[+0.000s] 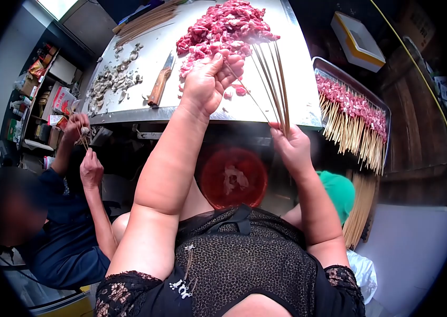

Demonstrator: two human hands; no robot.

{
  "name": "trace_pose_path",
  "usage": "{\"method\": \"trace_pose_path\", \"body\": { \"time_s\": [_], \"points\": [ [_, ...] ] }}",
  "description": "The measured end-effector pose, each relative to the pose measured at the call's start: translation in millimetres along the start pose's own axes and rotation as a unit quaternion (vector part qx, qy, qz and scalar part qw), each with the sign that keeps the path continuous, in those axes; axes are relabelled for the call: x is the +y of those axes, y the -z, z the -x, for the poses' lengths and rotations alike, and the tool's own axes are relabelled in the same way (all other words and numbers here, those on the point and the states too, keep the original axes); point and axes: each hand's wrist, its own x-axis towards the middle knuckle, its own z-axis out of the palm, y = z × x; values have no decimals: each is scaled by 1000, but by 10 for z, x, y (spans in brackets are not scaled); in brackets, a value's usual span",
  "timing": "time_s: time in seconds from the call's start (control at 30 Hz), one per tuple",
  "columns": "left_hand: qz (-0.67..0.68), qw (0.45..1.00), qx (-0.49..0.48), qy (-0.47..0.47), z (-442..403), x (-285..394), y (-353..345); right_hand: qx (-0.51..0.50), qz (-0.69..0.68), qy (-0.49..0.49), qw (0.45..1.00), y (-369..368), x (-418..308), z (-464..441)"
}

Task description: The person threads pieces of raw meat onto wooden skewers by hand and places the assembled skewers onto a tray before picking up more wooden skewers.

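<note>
Palm up, my left hand [213,79] is at the near edge of a heap of raw meat pieces [226,24], its fingers curled. Whatever they pinch blends with the pink meat behind. A single thin skewer [250,95] slants from my right hand up to the left fingers. My right hand [292,148] is closed round the lower ends of a fanned bundle of skewers [277,84], below the table's front edge. Left of the meat lies a knife with a wooden handle [160,87].
On the white table [144,47] are greyish scraps [112,82] and loose skewers [147,21]. At right, a metal tray [387,142] holds rows of threaded meat skewers [350,111]. A red basin [234,195] stands below. A co-worker's hands [91,166] hold thin sticks at left.
</note>
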Motion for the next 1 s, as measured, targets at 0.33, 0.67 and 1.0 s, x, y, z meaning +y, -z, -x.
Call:
{"method": "trace_pose_path", "body": {
  "time_s": [0.33,0.67,1.0],
  "points": [
    [-13,998,-66,9,15,-107,-6,9,-21,1,1000,-19,-57,-9],
    [1,999,10,-37,-73,-75,13,-1,-32,2,999,2,16,24],
    [-17,1000,-14,-11,-37,17,9,0,-8,-1,1000,30,30,-6]
  ]
}}
